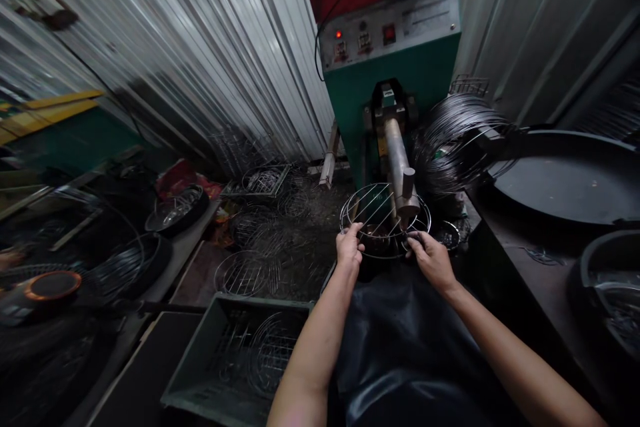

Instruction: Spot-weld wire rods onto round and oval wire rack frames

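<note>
A round wire rack [376, 203] with parallel bars lies level at the welding machine [395, 53]. My left hand [351, 245] is closed on the rack's near left rim. On the near right, my right hand [429, 255] pinches at the rim, just below the machine's thick metal arm [400, 160]; a small dark piece may be in its fingers, but I cannot make it out. The electrode tip meets the rack's edge close to my right fingers. A second wire ring shows just beneath the rack.
Several wire racks fill a grey-green crate [220, 347] at lower left, and more lie on the floor [310, 247]. A coil of wire [460, 140] hangs right of the machine. Right of it, a large round tray [565, 177] and a dark tub [583, 280] stand on a bench.
</note>
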Demonstrator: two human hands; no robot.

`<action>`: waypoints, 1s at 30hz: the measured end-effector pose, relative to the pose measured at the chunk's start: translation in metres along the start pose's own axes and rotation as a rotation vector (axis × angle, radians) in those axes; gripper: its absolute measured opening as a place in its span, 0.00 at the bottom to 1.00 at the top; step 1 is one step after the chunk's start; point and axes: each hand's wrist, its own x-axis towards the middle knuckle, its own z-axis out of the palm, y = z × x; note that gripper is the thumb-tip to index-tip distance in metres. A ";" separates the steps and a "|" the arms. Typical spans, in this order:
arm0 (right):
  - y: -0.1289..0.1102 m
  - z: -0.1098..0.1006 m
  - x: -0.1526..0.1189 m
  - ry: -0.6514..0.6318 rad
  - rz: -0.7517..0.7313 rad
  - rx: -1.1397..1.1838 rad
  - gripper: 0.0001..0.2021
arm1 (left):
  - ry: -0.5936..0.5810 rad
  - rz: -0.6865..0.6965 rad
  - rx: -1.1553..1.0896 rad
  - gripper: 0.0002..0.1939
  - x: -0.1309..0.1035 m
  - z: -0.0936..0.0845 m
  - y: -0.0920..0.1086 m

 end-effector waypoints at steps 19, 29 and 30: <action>0.122 -0.069 -0.085 -0.109 0.475 -0.082 0.12 | -0.266 -0.244 0.469 0.14 0.054 -0.011 0.061; 0.123 -0.060 -0.085 -0.013 0.490 -0.218 0.18 | -0.164 -0.199 0.206 0.14 0.016 -0.051 0.022; 0.122 -0.060 -0.087 -0.019 0.496 -0.177 0.17 | -0.165 -0.207 0.185 0.14 0.014 -0.051 0.020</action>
